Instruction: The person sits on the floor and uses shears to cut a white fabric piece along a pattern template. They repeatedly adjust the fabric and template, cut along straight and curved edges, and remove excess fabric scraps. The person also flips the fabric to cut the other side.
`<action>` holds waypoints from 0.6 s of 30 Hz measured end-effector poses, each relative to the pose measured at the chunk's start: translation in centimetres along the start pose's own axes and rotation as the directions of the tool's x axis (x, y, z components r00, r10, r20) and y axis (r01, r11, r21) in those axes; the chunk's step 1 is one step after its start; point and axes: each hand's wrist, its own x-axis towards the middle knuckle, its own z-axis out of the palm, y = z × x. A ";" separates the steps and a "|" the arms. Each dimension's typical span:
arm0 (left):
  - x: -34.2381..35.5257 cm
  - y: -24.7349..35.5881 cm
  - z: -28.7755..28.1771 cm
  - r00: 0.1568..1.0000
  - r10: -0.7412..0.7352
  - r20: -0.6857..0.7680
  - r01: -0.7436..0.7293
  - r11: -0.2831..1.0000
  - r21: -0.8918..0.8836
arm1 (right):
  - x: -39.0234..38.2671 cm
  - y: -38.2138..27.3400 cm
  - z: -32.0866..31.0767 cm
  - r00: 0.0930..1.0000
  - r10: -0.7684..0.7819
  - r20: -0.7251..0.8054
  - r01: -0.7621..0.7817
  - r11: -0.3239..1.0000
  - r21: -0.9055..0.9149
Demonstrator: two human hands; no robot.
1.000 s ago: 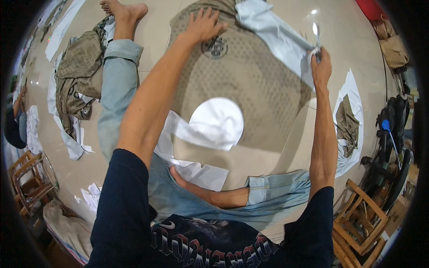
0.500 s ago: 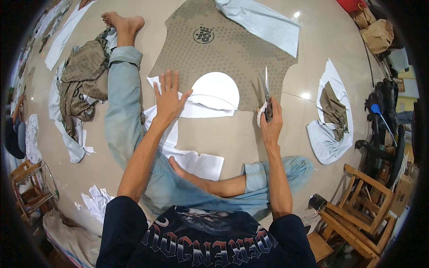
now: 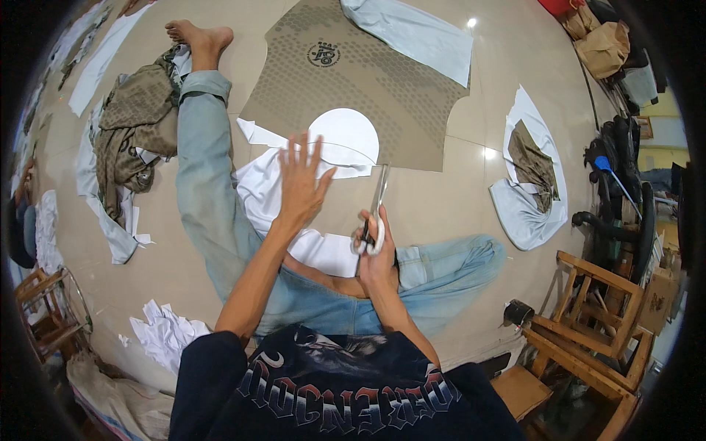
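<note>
My left hand (image 3: 300,189) is open, fingers spread over white fabric (image 3: 259,192) below a white semicircular piece (image 3: 343,126). My right hand (image 3: 379,261) grips scissors (image 3: 382,192) with white-and-black handles, blades pointing away from me near that piece's lower right edge. The white pieces lie at and below the bottom edge of a large olive patterned fabric panel (image 3: 397,103), which has a dark round print. A pale blue-white folded strip (image 3: 419,40) lies along the panel's upper right.
Crumpled olive fabric (image 3: 132,110) lies left of my outstretched leg; white-and-olive pieces (image 3: 529,220) lie right. White scraps (image 3: 162,331) are at lower left. Wooden chairs (image 3: 596,309), black items and paper bags (image 3: 599,51) line the right side. Another person (image 3: 22,235) shows at the left rim.
Both hands have come back toward my body from the top of the panel. The scissors moved down and left, and the white fabric under my left hand is more bunched.
</note>
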 end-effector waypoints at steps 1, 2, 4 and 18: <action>0.3 0.2 0.5 0.998 0.049 0.033 -0.050 0.999 0.019 | 0.9 0.5 0.7 1.000 0.011 -0.012 -0.010 0.998 0.057; 0.5 0.5 1.2 0.992 0.104 0.066 -0.106 0.994 0.032 | 1.5 0.8 1.2 1.000 -0.006 -0.009 0.007 0.999 0.036; -0.1 0.8 2.5 0.983 0.130 0.129 -0.134 0.991 0.025 | 2.1 1.4 1.8 0.999 -0.034 -0.007 0.034 0.999 -0.008; -1.2 0.9 3.8 0.966 0.189 0.178 -0.211 0.970 0.119 | 2.2 1.2 2.4 0.996 -0.075 -0.046 0.069 0.989 -0.128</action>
